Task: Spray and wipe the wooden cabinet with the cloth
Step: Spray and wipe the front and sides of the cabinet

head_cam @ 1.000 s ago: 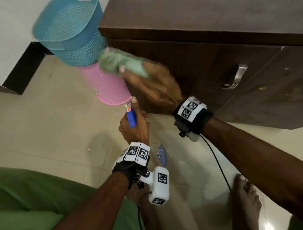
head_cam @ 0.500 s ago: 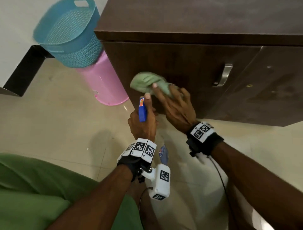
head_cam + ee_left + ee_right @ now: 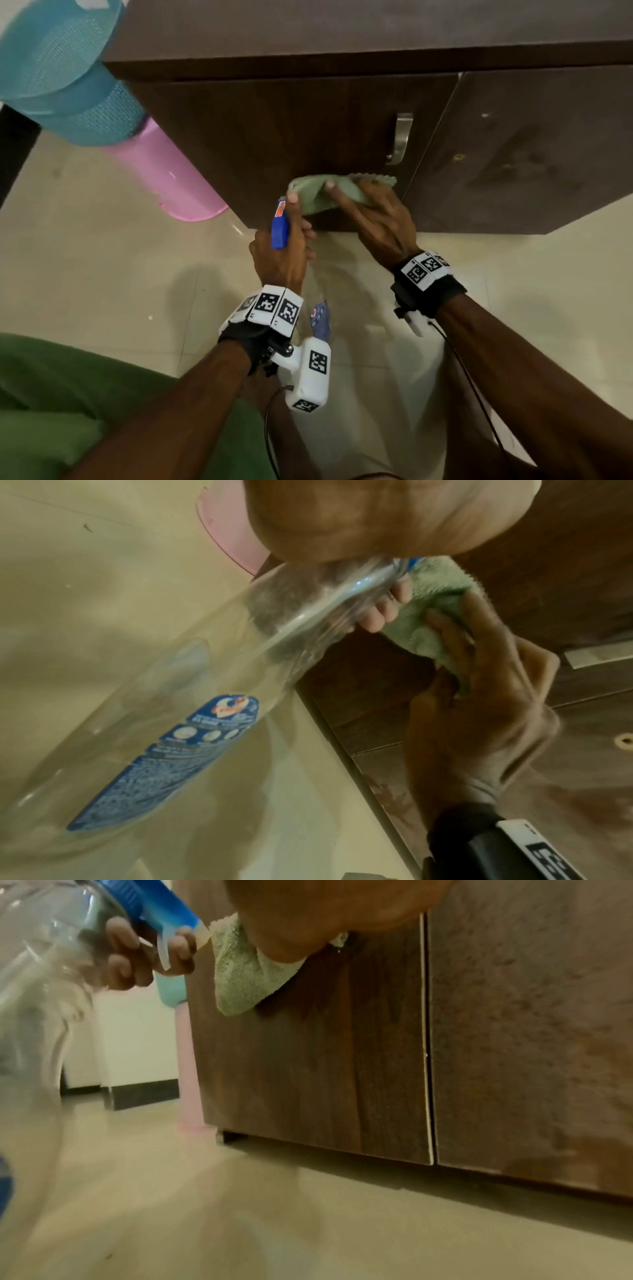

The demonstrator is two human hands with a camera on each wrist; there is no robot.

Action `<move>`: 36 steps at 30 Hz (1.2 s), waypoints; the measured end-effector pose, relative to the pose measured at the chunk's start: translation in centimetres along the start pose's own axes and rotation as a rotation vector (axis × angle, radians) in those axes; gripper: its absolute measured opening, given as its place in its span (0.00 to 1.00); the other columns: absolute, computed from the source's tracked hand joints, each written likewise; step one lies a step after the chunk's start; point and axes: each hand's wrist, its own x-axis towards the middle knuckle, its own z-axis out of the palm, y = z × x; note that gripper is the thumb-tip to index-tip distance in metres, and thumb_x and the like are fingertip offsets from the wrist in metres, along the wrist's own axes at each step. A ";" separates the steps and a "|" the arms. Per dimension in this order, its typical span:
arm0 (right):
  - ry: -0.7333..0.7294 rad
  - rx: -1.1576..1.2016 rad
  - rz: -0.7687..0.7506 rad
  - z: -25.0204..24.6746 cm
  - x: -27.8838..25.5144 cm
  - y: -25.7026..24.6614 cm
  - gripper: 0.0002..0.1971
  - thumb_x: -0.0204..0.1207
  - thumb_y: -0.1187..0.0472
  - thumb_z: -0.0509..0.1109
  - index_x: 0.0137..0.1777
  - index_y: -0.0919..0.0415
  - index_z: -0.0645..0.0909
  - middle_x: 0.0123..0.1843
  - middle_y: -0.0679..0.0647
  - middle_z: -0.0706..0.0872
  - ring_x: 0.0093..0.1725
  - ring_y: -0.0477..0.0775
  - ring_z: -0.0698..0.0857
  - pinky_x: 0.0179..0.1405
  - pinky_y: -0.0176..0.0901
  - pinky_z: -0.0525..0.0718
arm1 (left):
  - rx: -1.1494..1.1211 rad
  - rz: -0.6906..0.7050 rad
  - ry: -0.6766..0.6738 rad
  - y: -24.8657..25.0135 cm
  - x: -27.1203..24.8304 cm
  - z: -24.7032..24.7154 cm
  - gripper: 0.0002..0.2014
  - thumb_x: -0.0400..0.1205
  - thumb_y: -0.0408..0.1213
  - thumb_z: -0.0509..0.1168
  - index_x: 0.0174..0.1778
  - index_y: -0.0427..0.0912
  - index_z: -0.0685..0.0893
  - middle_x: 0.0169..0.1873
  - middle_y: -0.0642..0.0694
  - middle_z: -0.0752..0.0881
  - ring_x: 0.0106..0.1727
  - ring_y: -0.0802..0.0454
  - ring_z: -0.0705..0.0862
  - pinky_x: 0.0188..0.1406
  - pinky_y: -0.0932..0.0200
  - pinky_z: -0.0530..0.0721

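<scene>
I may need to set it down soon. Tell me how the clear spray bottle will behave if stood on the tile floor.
The spray bottle looks nearly empty, so probably light and easily tipped. Its tall, narrow body with the blue trigger head on top likely makes it top-heavy.

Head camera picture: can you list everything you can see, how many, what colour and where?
Cabinet: one, dark brown wood, ahead.
Handle: one, silver, on the left door.
Cloth: one, light green, against the left door.
Spray bottle: one, clear with blue head, beside the cloth.
Basket: one, teal, on the pink bin.
Bin: one, pink, left of cabinet.
Floor: beige tiles.
Left hand: grips the bottle.
Right hand: presses the cloth.
</scene>
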 end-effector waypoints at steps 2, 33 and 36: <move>0.128 -0.043 0.217 -0.7 0.0 -1.0 0.21 0.82 0.76 0.57 0.71 0.66 0.81 0.62 0.60 0.80 0.64 0.62 0.75 0.63 0.59 0.80 | 0.013 -0.012 -0.011 -0.1 -0.1 0.3 0.32 0.85 0.66 0.53 0.36 0.40 0.86 0.29 0.47 0.89 0.24 0.50 0.87 0.32 0.59 0.86; -0.199 -0.216 0.041 2.4 -4.8 -0.1 0.14 0.79 0.63 0.64 0.64 0.63 0.76 0.55 0.60 0.85 0.58 0.64 0.80 0.52 0.54 0.73 | 0.045 -0.103 -0.199 0.1 -1.8 3.1 0.27 0.86 0.66 0.53 0.35 0.49 0.82 0.30 0.49 0.87 0.24 0.50 0.84 0.26 0.59 0.83; -0.059 -0.224 0.154 0.8 -5.4 2.0 0.16 0.74 0.66 0.63 0.62 0.62 0.78 0.54 0.61 0.82 0.55 0.63 0.78 0.49 0.54 0.70 | 0.053 -0.150 -0.206 -0.3 -1.5 3.5 0.20 0.86 0.60 0.61 0.33 0.52 0.82 0.29 0.50 0.87 0.22 0.51 0.83 0.33 0.55 0.87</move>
